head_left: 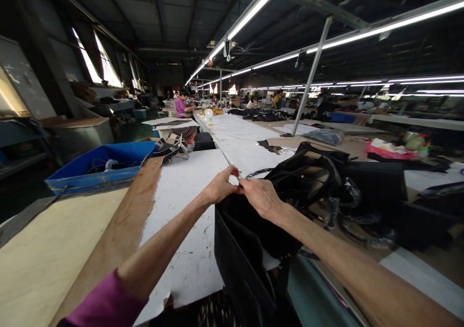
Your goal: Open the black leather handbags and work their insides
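Note:
A black bag (232, 249) stands in front of me at the table's near end, its mouth gaping and its sides slack. Over its far top edge, both of my hands meet fingertip to fingertip. My left hand (222, 186) is closed in a pinch, thumb and forefinger curved round a small shiny bit too tiny to name. From the right, my right hand (264, 199) has its fingers pressed together at the same spot, with the bag's edge just under them. What its fingertips grip is hidden.
To the right lie more black bags (300, 172) with plastic-wrapped handles. White paper (181, 211) covers the table. A blue bin (97, 165) stands at left beside a brown board (119, 230). A metal post (311, 76) rises at right. A person in purple (180, 106) sits farther off.

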A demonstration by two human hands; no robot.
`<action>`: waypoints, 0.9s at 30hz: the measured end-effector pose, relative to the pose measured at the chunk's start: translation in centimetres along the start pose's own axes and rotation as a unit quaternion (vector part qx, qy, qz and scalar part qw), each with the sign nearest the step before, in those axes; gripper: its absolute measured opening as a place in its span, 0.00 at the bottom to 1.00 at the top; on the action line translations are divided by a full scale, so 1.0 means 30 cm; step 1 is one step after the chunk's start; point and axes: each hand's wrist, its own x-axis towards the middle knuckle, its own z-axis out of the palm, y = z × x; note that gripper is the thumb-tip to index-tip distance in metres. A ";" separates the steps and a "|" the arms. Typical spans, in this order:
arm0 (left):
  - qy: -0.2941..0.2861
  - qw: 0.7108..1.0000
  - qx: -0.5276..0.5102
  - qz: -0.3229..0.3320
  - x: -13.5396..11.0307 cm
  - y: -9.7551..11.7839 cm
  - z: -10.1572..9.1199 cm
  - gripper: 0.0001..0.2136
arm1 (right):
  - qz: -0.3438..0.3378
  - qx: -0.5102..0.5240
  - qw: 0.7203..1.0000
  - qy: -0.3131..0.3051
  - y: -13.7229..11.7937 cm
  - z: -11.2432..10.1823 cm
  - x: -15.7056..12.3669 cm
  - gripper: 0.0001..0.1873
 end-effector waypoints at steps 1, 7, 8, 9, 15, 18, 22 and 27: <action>0.008 1.000 0.010 -0.004 -0.004 0.002 -0.002 0.23 | -0.019 0.007 1.000 0.006 -0.001 -0.004 0.006 0.11; 0.047 0.997 -0.035 -0.054 -0.035 0.020 -0.004 0.24 | -0.093 0.074 0.992 -0.035 0.003 -0.021 0.044 0.13; 0.079 0.994 -0.038 -0.065 -0.042 0.021 -0.009 0.22 | -0.103 0.081 0.990 -0.045 0.004 -0.022 0.049 0.13; 0.112 0.990 -0.042 -0.077 -0.054 0.021 -0.017 0.19 | -0.107 0.083 0.989 -0.053 0.005 -0.022 0.052 0.14; 0.209 0.975 -0.044 -0.055 -0.277 0.050 -0.058 0.15 | -0.055 0.061 0.994 -0.066 0.019 -0.024 0.051 0.12; 0.197 0.978 -0.002 -0.073 -0.466 0.106 -0.019 0.13 | -0.014 0.058 0.996 -0.061 0.039 -0.039 0.058 0.13; 0.198 0.973 0.040 -0.113 -0.632 0.165 0.055 0.29 | 0.049 0.048 0.995 -0.066 0.062 -0.066 0.063 0.13; 0.198 0.957 0.082 -0.193 -0.626 0.137 0.083 0.39 | 0.090 0.042 0.992 -0.077 0.071 -0.081 0.025 0.13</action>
